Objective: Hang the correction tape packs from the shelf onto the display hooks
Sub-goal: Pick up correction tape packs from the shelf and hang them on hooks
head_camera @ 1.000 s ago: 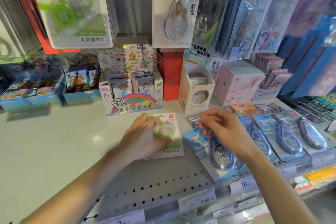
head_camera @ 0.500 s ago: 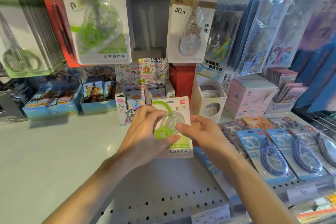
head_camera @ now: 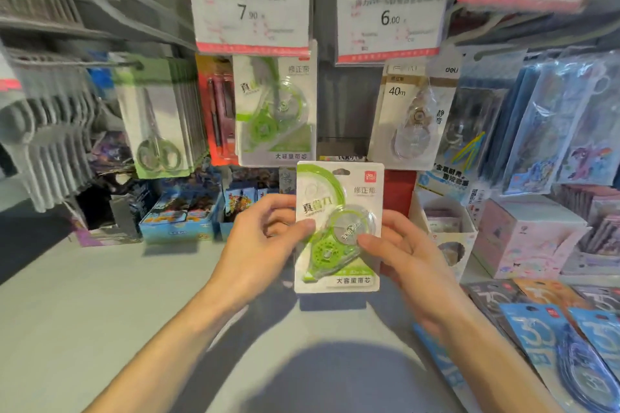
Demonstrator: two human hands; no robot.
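2 hands, 2 green tape packs, 2 price tags, 1 scissors pack.

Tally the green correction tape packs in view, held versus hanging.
Held pack: 1
Hanging pack: 1 showing; any behind it are hidden
Total: 2

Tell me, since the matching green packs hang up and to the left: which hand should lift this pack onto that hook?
Probably the left hand. It grips the held green pack on the side nearer the hanging green packs; the right hand would have to cross over.
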